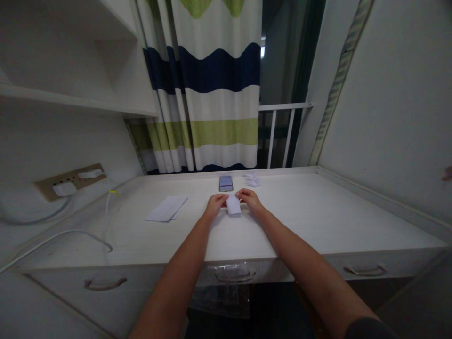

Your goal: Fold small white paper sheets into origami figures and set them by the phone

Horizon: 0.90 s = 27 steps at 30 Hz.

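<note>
A small folded piece of white paper (233,205) is held between my two hands, just above the white desk. My left hand (215,205) pinches its left edge near the top. On the other side, my right hand (250,199) grips the upper right edge between thumb and fingers. Right behind the paper lies a phone (226,183) with its screen lit. A folded white paper shape (252,180) sits to the right of the phone. Flat on the desk to the left rest some white paper sheets (167,208), slightly fanned.
The white desk (318,212) runs up to a striped curtain (222,103) at the back. White cables (70,231) trail over its left side from a wall socket (72,181). Below the front edge are drawer handles (105,284), and a clear plastic bag (231,272) hangs at the middle one.
</note>
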Motion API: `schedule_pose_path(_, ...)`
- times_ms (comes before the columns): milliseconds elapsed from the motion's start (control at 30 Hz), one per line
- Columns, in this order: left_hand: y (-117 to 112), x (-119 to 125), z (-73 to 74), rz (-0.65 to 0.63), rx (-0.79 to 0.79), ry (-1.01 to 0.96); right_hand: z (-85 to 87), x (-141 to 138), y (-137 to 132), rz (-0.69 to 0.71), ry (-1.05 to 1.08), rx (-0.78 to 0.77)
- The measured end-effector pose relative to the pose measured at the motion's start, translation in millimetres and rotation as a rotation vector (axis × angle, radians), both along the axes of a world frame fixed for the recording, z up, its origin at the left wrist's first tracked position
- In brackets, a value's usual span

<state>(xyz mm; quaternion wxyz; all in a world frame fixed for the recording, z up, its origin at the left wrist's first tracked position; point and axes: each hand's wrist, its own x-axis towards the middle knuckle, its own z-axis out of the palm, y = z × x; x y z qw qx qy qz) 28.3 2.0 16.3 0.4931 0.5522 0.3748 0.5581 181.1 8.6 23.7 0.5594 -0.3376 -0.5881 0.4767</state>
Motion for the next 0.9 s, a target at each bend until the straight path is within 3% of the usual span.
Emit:
schedule_pose_path(633, 4.6, 1.1, -2.7, 0.027, 0.017, 0.120, -5.2, 1.0, 6.9, -0.054, -0.012, 0.013)
schedule_pose_path(900, -0.1, 2.8, -1.7, -0.051, -0.015, 0.143, -3.2, 2.6, 7.7, -0.127, 0.013, 0.007)
